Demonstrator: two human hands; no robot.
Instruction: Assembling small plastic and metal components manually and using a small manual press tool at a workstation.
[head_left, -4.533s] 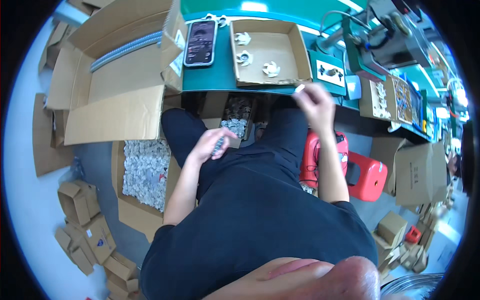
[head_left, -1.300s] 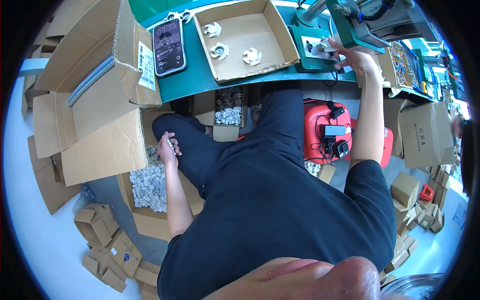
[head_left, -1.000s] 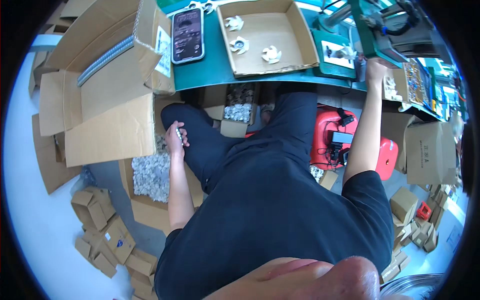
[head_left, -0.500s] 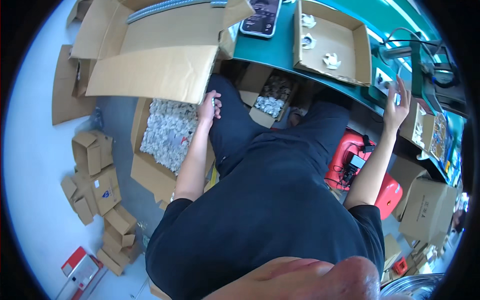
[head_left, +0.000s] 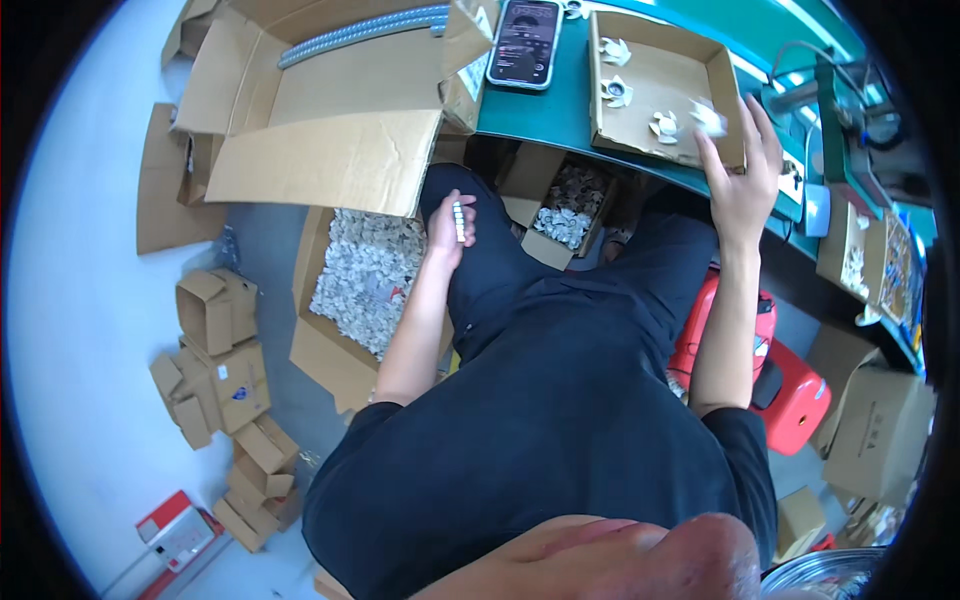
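Observation:
My left hand rests by my left thigh, its fingers curled round a short row of small silvery pieces. Over the right front corner of a shallow cardboard tray, my right hand has its thumb and fingers apart. Just beyond its fingertips is a white bladed fan wheel, smeared by motion and apparently free of the hand. Inside the tray lie several more white fan wheels, one close to the blurred one and others along the left side.
A phone lies on the green bench left of the tray. Right of it stands a bench press. A large open carton is at the left, above a carton of white parts. A red stool stands at my right.
My right hand has moved left from beside the press to the tray, and another fan wheel now appears there. My left hand has turned, showing the silvery row more fully.

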